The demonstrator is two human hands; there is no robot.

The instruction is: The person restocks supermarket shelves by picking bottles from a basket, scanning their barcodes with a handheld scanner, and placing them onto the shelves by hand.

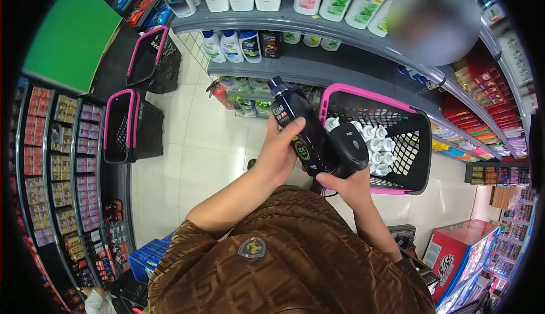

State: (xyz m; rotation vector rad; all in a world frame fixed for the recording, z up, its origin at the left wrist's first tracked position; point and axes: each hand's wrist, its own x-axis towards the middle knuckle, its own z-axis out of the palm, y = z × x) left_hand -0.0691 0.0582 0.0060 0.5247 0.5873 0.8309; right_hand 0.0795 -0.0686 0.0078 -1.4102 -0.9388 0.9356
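Observation:
My left hand is wrapped round a black CLEAR bottle, which is tilted with its dark cap toward the shelf. My right hand grips a black handheld device, like a scanner, held against the bottle's right side. Beyond the device, a black basket with a pink rim holds several white bottles. The device hides part of the basket's near side.
Shelves with shampoo bottles run along the front. Two more black baskets stand at the left by a product rack. A fire extinguisher is below the shelf. A red cabinet stands at the lower right.

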